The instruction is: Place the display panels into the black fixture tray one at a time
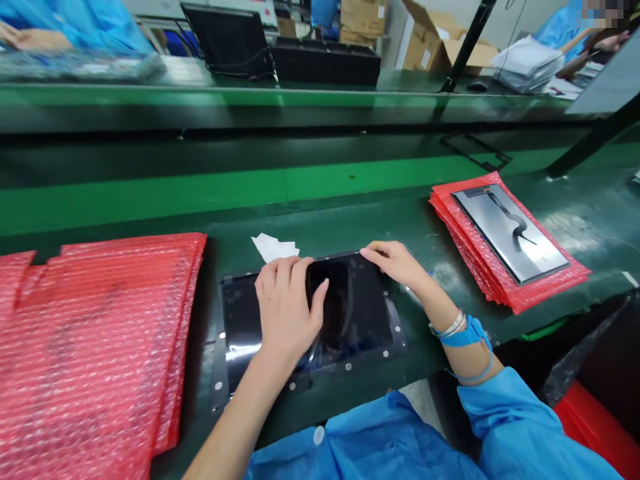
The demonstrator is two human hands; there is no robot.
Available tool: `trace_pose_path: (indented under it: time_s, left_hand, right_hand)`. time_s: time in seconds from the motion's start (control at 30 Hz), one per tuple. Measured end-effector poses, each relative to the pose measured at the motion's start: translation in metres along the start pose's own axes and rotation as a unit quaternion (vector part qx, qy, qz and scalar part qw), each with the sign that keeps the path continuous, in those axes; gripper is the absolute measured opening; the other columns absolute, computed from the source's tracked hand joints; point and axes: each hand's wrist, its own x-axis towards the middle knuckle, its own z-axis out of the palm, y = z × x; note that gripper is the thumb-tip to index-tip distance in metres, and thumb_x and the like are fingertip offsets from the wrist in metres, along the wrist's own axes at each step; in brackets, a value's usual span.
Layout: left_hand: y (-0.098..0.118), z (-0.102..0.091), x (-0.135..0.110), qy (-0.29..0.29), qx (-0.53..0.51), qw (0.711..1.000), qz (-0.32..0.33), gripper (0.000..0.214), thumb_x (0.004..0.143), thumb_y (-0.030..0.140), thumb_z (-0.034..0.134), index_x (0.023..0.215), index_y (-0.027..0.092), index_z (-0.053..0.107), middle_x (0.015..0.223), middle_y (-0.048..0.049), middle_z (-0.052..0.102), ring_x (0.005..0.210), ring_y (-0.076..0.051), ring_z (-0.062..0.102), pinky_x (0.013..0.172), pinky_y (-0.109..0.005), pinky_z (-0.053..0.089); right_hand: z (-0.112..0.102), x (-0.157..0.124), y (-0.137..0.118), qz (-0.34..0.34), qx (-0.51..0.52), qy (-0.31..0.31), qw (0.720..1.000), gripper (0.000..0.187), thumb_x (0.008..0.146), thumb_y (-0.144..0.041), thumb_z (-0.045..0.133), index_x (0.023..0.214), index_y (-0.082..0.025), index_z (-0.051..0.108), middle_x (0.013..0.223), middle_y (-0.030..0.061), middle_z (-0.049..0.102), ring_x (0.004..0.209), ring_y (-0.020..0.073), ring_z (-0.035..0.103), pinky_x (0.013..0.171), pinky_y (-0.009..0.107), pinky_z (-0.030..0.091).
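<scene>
A glossy black display panel (357, 313) lies in front of me on a dark plate (397, 345) with several pale round dots along its border. My left hand (289, 307) rests palm down over the panel's middle, thumb and fingers stretched out, covering part of the screen. At the panel's far right corner is my right hand (397, 264). Its thumb and fingers are pinched together at the edge; whether a thin film is between them is too small to tell. A blue strap (470, 332) circles my right wrist. Just beyond the panel lies a torn white paper scrap (273, 248).
Red bubble-wrap bags (95, 353) are piled at left. On the right, another stack of red bubble bags (457, 217) carries a silver-backed panel (515, 233) with a dark cable. A raised shelf (320, 97) runs along the back; people in blue sit beyond it.
</scene>
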Motion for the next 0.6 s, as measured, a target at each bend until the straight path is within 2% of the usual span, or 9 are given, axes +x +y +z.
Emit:
trace_pose_path:
  time_s: [0.1,0.17,0.23,0.3,0.37,0.43,0.5,0.6]
  left_hand:
    - [-0.001,-0.014,-0.003,0.018,-0.061,0.998,-0.005,0.025,0.092,0.029,0.049,0.111,0.016,0.056,0.106,-0.0120,0.064,0.104,-0.029,0.050,0.093,-0.045,0.038]
    - [-0.008,-0.024,-0.005,0.004,-0.119,0.993,-0.015,0.020,0.092,0.026,0.048,0.108,0.019,0.057,0.106,-0.0092,0.066,0.104,-0.026,0.052,0.096,-0.043,0.037]
    - [-0.021,-0.033,-0.009,0.008,-0.190,0.978,-0.080,0.020,0.091,0.024,0.047,0.107,0.021,0.059,0.111,-0.0083,0.065,0.109,-0.024,0.053,0.100,-0.043,0.034]
    - [-0.038,-0.040,-0.013,0.045,-0.276,0.938,-0.204,0.022,0.089,0.026,0.051,0.108,0.022,0.061,0.118,-0.0088,0.062,0.115,-0.024,0.051,0.104,-0.042,0.032]
    - [-0.054,-0.045,-0.018,0.078,-0.346,0.884,-0.305,0.024,0.087,0.033,0.054,0.106,0.020,0.062,0.109,-0.0088,0.064,0.107,-0.025,0.055,0.097,-0.040,0.037]
    - [-0.066,-0.046,-0.023,0.079,-0.386,0.852,-0.346,0.028,0.085,0.044,0.056,0.092,0.018,0.065,0.087,-0.0060,0.065,0.086,-0.023,0.059,0.082,-0.036,0.043]
    - [-0.071,-0.045,-0.026,0.067,-0.416,0.831,-0.363,0.040,0.083,0.055,0.057,0.073,0.017,0.064,0.066,-0.0027,0.059,0.068,-0.020,0.056,0.068,-0.033,0.043]
    - [-0.070,-0.043,-0.030,0.066,-0.469,0.789,-0.392,0.055,0.075,0.068,0.060,0.055,0.017,0.056,0.053,0.0005,0.049,0.055,-0.015,0.046,0.058,-0.029,0.036]
  right_hand:
    - [0.010,-0.006,-0.002,-0.010,0.061,-0.040,0.997,0.058,0.076,-0.074,0.050,0.051,-0.022,0.044,0.045,-0.0054,0.038,0.046,0.0124,0.041,0.050,0.026,0.033]
    - [0.017,-0.011,-0.003,-0.008,0.099,-0.029,0.995,0.061,0.073,-0.079,0.052,0.051,-0.022,0.046,0.046,-0.0034,0.044,0.049,0.0143,0.046,0.051,0.027,0.038]
    - [0.023,-0.016,-0.002,0.036,0.164,0.005,0.986,0.060,0.065,-0.078,0.062,0.051,-0.021,0.052,0.048,-0.0007,0.053,0.052,0.0171,0.052,0.054,0.029,0.043]
    - [0.027,-0.020,0.000,0.086,0.217,0.022,0.972,0.056,0.059,-0.074,0.071,0.052,-0.020,0.059,0.052,0.0024,0.060,0.055,0.0208,0.058,0.056,0.031,0.048]
    - [0.030,-0.022,0.004,0.125,0.261,0.021,0.957,0.049,0.057,-0.068,0.076,0.056,-0.020,0.065,0.057,0.0049,0.065,0.062,0.0254,0.064,0.060,0.034,0.052]
    - [0.032,-0.024,0.009,0.164,0.285,0.025,0.944,0.041,0.052,-0.059,0.082,0.057,-0.021,0.069,0.060,0.0064,0.068,0.067,0.0296,0.068,0.063,0.038,0.056]
    - [0.033,-0.025,0.016,0.191,0.293,0.041,0.936,0.035,0.048,-0.053,0.083,0.059,-0.022,0.071,0.062,0.0070,0.070,0.069,0.0318,0.069,0.064,0.040,0.058]
    - [0.031,-0.025,0.026,0.147,0.265,0.085,0.949,0.030,0.055,-0.052,0.081,0.062,-0.024,0.073,0.061,0.0065,0.071,0.067,0.0308,0.071,0.064,0.038,0.060]
